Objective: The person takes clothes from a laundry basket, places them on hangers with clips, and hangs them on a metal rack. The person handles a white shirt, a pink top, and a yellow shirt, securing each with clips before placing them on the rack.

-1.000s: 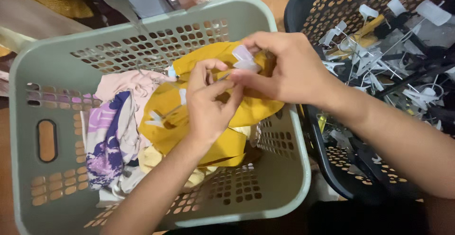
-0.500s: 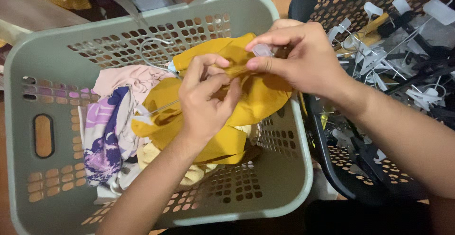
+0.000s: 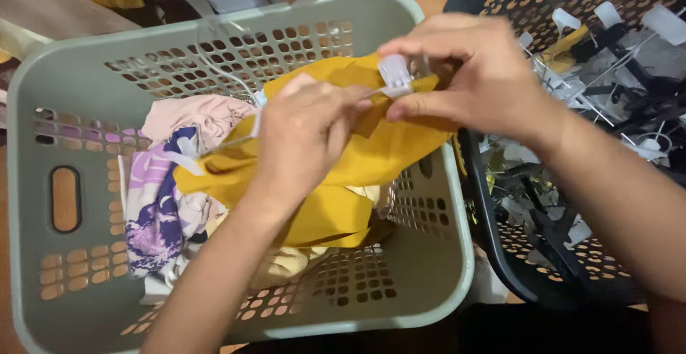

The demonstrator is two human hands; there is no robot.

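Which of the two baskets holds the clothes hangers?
The black basket on the right holds the hangers. The grey-green basket on the left holds clothes, among them the yellow garment in both hands.

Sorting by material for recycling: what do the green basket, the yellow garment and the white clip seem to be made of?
The green basket looks like moulded plastic, matte, with punched holes. The yellow garment seems a soft woven or knit fabric; it folds and drapes. The white clip, pinched by the right hand, looks like glossy hard plastic.
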